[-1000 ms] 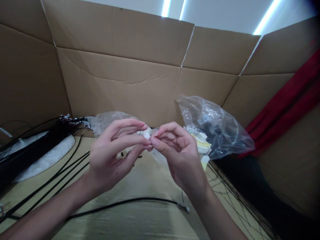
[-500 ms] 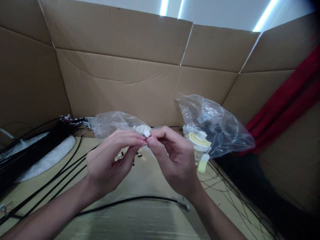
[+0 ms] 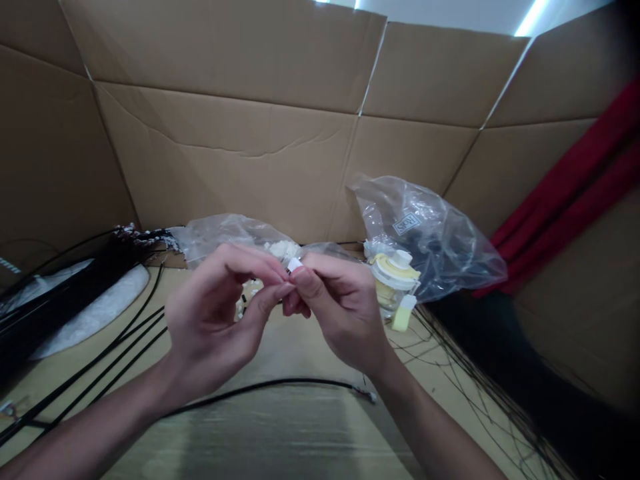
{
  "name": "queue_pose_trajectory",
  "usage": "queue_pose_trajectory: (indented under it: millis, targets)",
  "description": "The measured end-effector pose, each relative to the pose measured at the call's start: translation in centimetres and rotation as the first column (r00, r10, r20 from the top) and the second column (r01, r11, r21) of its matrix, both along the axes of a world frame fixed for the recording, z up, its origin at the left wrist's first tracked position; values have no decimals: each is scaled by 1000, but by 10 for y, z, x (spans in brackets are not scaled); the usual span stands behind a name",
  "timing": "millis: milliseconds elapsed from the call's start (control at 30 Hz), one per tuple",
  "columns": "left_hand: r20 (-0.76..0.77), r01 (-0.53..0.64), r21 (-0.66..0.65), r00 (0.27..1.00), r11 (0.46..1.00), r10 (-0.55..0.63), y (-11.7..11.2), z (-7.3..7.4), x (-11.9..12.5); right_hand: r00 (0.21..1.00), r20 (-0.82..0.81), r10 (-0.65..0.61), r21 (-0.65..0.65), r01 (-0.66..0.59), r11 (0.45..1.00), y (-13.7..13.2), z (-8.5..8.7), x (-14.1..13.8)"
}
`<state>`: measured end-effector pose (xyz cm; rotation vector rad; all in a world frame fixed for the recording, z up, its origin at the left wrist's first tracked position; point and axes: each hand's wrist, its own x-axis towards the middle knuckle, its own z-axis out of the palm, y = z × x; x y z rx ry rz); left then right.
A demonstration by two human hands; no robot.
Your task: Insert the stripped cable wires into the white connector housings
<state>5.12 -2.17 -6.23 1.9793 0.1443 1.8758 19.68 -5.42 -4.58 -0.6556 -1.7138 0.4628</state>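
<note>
My left hand (image 3: 215,313) and my right hand (image 3: 337,307) meet in mid-air above the table (image 3: 280,440), fingertips pinched together. Between them sits a small white plastic piece (image 3: 295,265), held by both hands. Behind the hands lies a clear bag of small white parts (image 3: 225,235), with a few loose white and black bits (image 3: 246,298) on the table near it. A black cable (image 3: 270,388) with a bare end runs across the table below my wrists.
A second clear bag (image 3: 430,240) with dark contents lies at the right, with a yellow and white reel (image 3: 393,277) in front of it. Black cables (image 3: 90,373) and a black bundle (image 3: 55,293) lie left. Cardboard walls (image 3: 235,153) surround the table. Red cloth (image 3: 575,193) hangs right.
Both hands have dropped slightly and drawn closer together, the fingers curling tighter round the small white piece. The view has tilted down a little.
</note>
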Motion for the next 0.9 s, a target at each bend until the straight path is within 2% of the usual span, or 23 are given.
queue_pose_trajectory:
  millis: [133,367,467,633,900]
  targets:
    - [33,24,-143,999,989,-19,-2,3,3,995,-103,-16,-37,12,999,0,-6,-6]
    - [91,34,-262,996,964,-11,-1,4,6,971,-204,-125,-68,113,991,1,-9,-11]
    - [104,79,-339,994,938,-47,-1,5,5,964,-253,-79,-116,51,992,4,-10,-12]
    - [137,220,-425,974,878,-178,2,6,3,936,-353,10,-192,-83,978,12,-16,-15]
    - [181,374,-531,927,760,-330,14,0,5,870,-492,-13,-193,-95,977,17,-29,-23]
